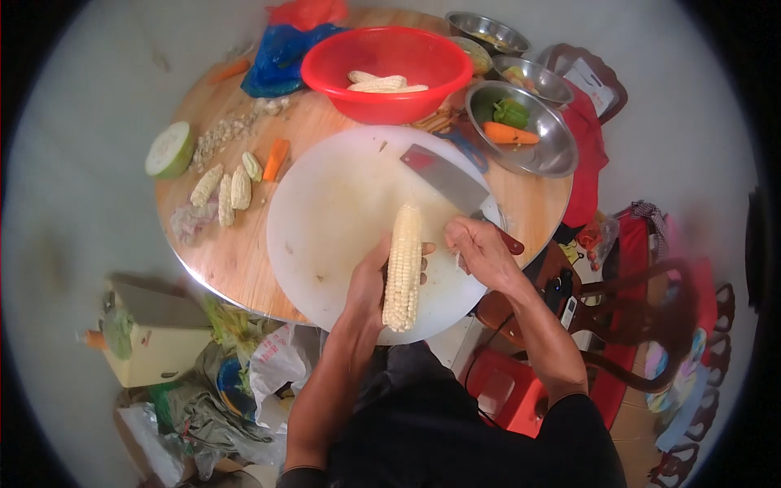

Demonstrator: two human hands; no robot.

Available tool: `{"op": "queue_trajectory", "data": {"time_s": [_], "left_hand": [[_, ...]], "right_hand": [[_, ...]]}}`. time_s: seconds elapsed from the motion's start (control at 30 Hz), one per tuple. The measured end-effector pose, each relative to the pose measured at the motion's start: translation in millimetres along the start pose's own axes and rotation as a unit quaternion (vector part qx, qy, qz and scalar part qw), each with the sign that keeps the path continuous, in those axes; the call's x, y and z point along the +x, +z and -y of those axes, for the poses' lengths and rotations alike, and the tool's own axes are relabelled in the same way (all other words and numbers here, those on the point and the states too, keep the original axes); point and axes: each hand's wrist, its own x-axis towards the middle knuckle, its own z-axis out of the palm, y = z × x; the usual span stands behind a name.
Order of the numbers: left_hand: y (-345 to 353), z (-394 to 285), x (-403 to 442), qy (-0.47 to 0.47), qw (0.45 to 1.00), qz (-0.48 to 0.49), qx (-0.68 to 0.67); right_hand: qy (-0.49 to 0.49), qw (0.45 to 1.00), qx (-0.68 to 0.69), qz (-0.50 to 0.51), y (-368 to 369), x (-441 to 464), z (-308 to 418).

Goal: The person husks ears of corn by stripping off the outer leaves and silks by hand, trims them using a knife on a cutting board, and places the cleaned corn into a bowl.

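Observation:
A husked ear of pale corn (403, 268) stands out lengthwise over the round white cutting board (325, 211). My left hand (377, 264) is wrapped round it from behind, with fingertips showing on its right side. To the right of the corn, my right hand (480, 250) is closed in a pinch; a thin pale bit shows at its fingers, too small to name. A cleaver (446, 176) lies on the board's upper right, its blade pointing to the upper left. Its dark red handle (510, 241) lies just beside my right hand.
Beyond the board stands a red basin (386, 104) with corn ears. Metal bowls, one (556, 154) holding a carrot and a green pepper, are at the upper right. Corn pieces (241, 188), a carrot piece (277, 159) and a cut gourd (170, 150) lie on the table's left.

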Motion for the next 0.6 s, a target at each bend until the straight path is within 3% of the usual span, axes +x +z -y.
{"op": "queue_trajectory", "data": {"time_s": [0.07, 0.2, 0.27, 0.3, 0.37, 0.6], "left_hand": [[1, 2, -1, 0.010, 1.000, 0.014, -0.017], [-8, 13, 3, 0.012, 0.999, 0.034, -0.022], [-11, 16, 4, 0.025, 0.998, 0.055, 0.020], [-12, 16, 4, 0.025, 0.998, 0.055, 0.020], [-12, 15, 2, 0.032, 0.997, 0.030, 0.066], [-13, 19, 3, 0.077, 0.994, -0.005, 0.079]], "right_hand": [[0.054, 0.998, 0.037, 0.009, 1, -1, -3], [0.037, 0.998, 0.057, 0.003, 10, -1, 17], [0.009, 0.997, -0.080, 0.020, 13, -2, 33], [0.010, 0.997, -0.079, 0.019, 14, -1, 33], [-0.078, 0.989, -0.125, -0.004, 17, -2, 30], [-0.088, 0.989, -0.118, 0.032, 20, -17, 43]]}}
